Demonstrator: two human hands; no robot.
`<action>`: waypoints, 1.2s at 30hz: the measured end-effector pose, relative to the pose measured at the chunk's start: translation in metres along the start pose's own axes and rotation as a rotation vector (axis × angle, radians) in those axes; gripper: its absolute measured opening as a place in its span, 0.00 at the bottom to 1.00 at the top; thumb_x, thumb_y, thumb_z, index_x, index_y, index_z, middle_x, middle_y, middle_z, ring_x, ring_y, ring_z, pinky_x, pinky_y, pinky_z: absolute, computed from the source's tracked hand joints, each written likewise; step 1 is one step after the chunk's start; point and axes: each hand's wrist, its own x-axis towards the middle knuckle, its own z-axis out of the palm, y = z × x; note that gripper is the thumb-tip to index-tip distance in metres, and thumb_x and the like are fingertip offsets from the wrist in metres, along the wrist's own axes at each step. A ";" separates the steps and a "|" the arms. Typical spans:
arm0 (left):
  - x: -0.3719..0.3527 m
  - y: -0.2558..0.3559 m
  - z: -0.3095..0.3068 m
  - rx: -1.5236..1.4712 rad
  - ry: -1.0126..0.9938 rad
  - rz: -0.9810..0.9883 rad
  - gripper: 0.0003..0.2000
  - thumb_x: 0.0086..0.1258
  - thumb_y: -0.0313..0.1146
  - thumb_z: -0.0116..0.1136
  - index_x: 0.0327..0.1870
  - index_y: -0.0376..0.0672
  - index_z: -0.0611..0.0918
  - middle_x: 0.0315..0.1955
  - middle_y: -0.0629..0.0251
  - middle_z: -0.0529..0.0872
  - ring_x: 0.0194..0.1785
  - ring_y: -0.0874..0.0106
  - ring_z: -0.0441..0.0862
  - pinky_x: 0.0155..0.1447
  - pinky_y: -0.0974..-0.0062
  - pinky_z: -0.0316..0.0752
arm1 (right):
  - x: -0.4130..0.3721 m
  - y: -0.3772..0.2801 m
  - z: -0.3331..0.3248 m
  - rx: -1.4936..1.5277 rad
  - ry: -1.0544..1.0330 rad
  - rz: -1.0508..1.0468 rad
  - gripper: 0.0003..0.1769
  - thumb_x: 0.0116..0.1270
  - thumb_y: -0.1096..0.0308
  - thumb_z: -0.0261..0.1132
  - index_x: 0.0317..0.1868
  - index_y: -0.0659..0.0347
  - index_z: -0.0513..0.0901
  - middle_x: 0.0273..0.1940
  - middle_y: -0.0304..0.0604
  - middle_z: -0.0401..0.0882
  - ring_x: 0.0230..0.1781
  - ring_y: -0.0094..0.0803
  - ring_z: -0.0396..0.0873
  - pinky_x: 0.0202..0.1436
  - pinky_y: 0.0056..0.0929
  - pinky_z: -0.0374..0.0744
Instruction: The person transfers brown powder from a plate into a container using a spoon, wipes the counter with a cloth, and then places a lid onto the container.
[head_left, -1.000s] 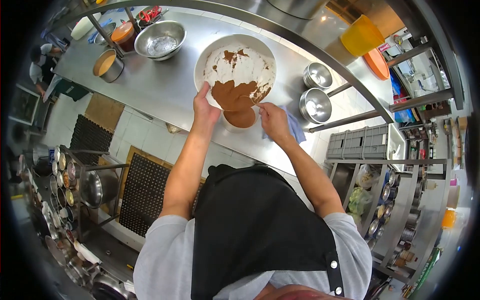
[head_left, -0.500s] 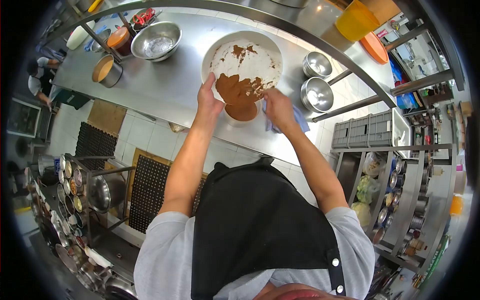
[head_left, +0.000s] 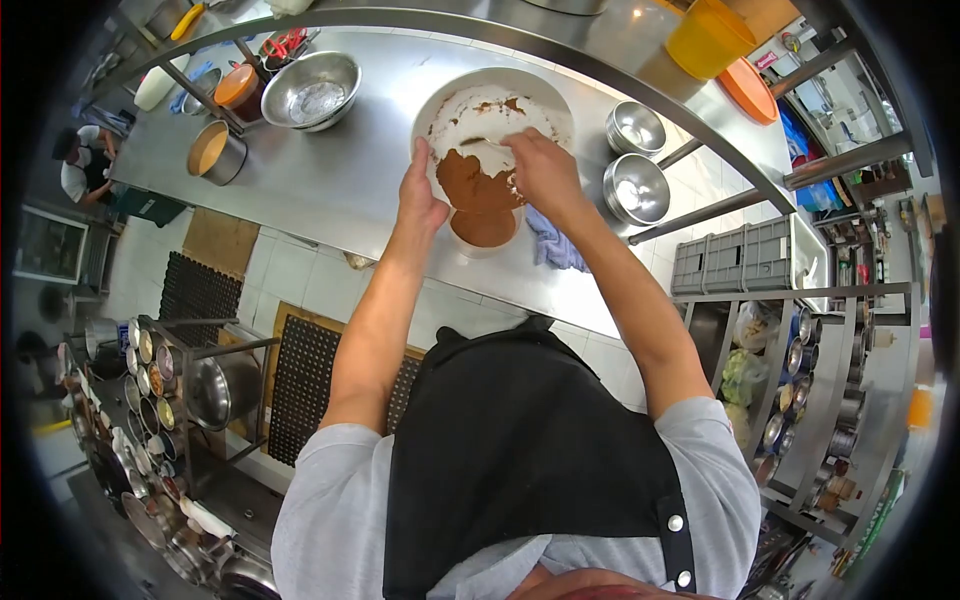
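Observation:
A large white bowl (head_left: 430,105) is tilted towards me over the steel table, with brown powder (head_left: 470,182) lying on its near side and smears on its white inner wall. My left hand (head_left: 420,195) grips the bowl's left rim, thumb up along the edge. Inside the bowl, my right hand (head_left: 545,175) is closed on what looks like a spoon (head_left: 478,141), mostly covered by the fingers. Below the bowl's near rim stands a smaller white tub (head_left: 483,250) holding brown powder (head_left: 483,227).
A bluish cloth (head_left: 557,245) lies right of the tub. Two steel bowls (head_left: 637,190) stand to the right. At left are a large steel bowl (head_left: 312,90), a pot of orange-brown liquid (head_left: 216,150) and a lidded container (head_left: 238,88). A shelf rail (head_left: 560,45) crosses overhead. Another person (head_left: 85,165) is far left.
My right hand has moved up and further into the bowl, from near its lower right edge. Less powder lies on the bowl's near side. My left hand keeps its hold on the rim.

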 end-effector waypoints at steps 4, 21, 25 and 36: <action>-0.005 0.004 0.011 0.029 0.046 -0.019 0.34 0.85 0.56 0.57 0.80 0.39 0.70 0.75 0.56 0.77 0.78 0.59 0.74 0.81 0.49 0.72 | 0.019 -0.007 0.018 -0.036 -0.035 -0.111 0.14 0.71 0.75 0.62 0.53 0.53 0.89 0.47 0.43 0.87 0.50 0.47 0.86 0.49 0.47 0.86; -0.007 0.004 0.012 0.006 -0.015 0.018 0.34 0.87 0.55 0.55 0.80 0.37 0.69 0.74 0.52 0.79 0.76 0.56 0.78 0.79 0.52 0.75 | 0.002 -0.001 0.013 -0.177 -0.264 -0.117 0.17 0.64 0.74 0.65 0.52 0.51 0.89 0.50 0.37 0.85 0.55 0.42 0.83 0.52 0.45 0.87; -0.005 0.003 0.003 0.007 0.010 0.043 0.33 0.87 0.54 0.54 0.81 0.37 0.68 0.74 0.52 0.78 0.76 0.56 0.77 0.79 0.51 0.75 | -0.024 0.008 0.001 -0.125 -0.317 -0.101 0.17 0.66 0.73 0.64 0.54 0.50 0.88 0.50 0.37 0.86 0.56 0.41 0.84 0.52 0.45 0.86; -0.016 0.004 0.012 0.026 -0.003 0.095 0.31 0.89 0.52 0.50 0.81 0.37 0.68 0.75 0.52 0.77 0.77 0.55 0.76 0.80 0.50 0.74 | -0.044 0.006 0.020 0.018 -0.189 0.006 0.13 0.71 0.74 0.62 0.50 0.54 0.90 0.46 0.45 0.89 0.51 0.49 0.87 0.56 0.46 0.85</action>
